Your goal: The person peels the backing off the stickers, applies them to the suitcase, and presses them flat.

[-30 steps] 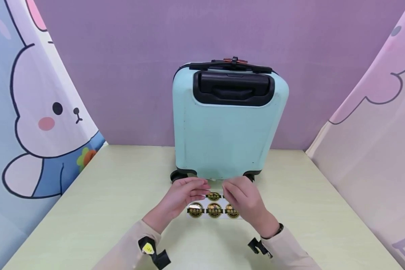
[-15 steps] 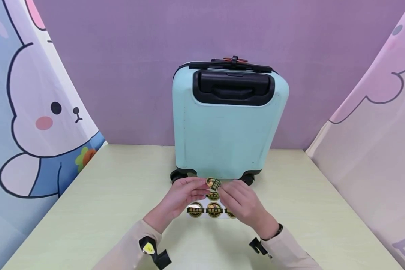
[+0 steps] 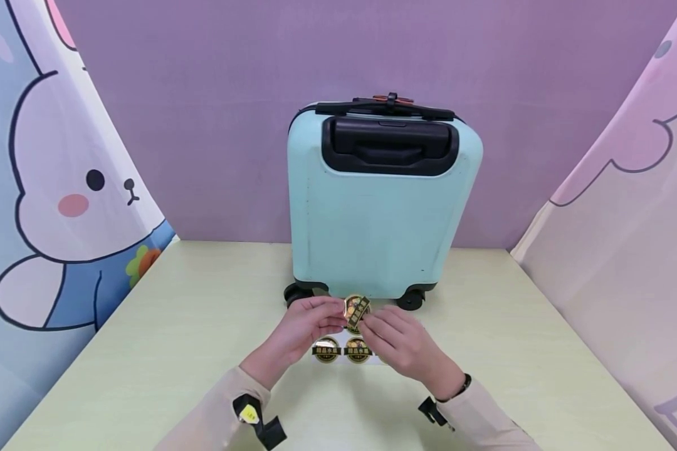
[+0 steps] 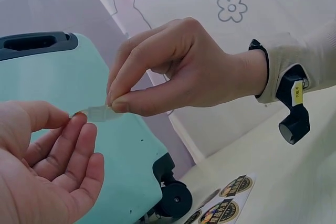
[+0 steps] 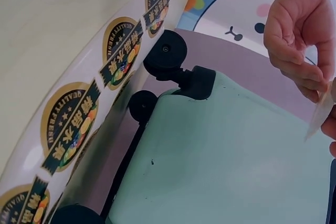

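Note:
A round black-and-gold sticker (image 3: 357, 311) is stretched between the fingertips of both hands, above the table in front of the suitcase. My left hand (image 3: 310, 322) pinches its left edge between thumb and forefinger, the other fingers loosely bent. On the opposite edge, the thumb and forefinger of my right hand (image 3: 403, 344) pinch it. In the left wrist view the sticker (image 4: 97, 114) shows its pale, translucent underside. Below the hands lies a sticker sheet (image 3: 342, 358) with several similar round stickers, partly hidden by the right hand.
A mint-green suitcase (image 3: 372, 232) with black wheels (image 3: 410, 299) and a black handle recess (image 3: 392, 147) stands upright just behind the hands. Pale table surface (image 3: 203, 300) extends around it. A purple backdrop (image 3: 203, 125) and printed side curtains (image 3: 73, 156) enclose the table.
The sticker has come into view between the hands and turned its printed face up toward the head camera. My right hand has shifted slightly left and down; the left stays nearly still.

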Demonstrator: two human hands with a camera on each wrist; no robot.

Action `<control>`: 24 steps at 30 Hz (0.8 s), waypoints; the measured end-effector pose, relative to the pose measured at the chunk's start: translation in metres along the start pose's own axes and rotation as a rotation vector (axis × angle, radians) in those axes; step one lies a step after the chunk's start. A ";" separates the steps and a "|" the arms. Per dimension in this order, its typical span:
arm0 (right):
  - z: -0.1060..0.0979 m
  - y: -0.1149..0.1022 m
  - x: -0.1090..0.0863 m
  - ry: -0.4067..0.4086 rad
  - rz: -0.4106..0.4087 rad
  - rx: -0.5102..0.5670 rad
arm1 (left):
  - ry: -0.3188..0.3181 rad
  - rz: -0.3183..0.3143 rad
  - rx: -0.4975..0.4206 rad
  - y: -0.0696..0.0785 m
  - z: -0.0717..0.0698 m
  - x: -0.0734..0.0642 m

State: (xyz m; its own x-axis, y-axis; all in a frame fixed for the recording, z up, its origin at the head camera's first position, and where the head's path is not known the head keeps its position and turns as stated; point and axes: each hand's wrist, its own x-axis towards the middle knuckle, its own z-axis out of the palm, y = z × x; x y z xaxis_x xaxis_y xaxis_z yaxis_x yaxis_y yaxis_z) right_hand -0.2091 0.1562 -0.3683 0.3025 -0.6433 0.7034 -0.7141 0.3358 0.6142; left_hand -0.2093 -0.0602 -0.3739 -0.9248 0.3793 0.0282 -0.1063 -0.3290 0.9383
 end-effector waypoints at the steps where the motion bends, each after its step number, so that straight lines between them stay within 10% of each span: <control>1: 0.000 0.000 -0.001 -0.008 -0.002 -0.005 | -0.002 0.003 0.001 -0.001 0.000 0.000; 24: -0.001 -0.002 -0.008 -0.082 -0.032 -0.009 | 0.018 0.032 0.098 -0.003 -0.006 0.001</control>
State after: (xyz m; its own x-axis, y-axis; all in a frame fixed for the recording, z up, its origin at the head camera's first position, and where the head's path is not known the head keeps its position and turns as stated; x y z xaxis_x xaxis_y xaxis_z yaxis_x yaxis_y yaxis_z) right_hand -0.2093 0.1615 -0.3745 0.2721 -0.7078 0.6519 -0.6991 0.3202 0.6394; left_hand -0.2121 -0.0642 -0.3791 -0.9337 0.3541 0.0530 -0.0415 -0.2539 0.9663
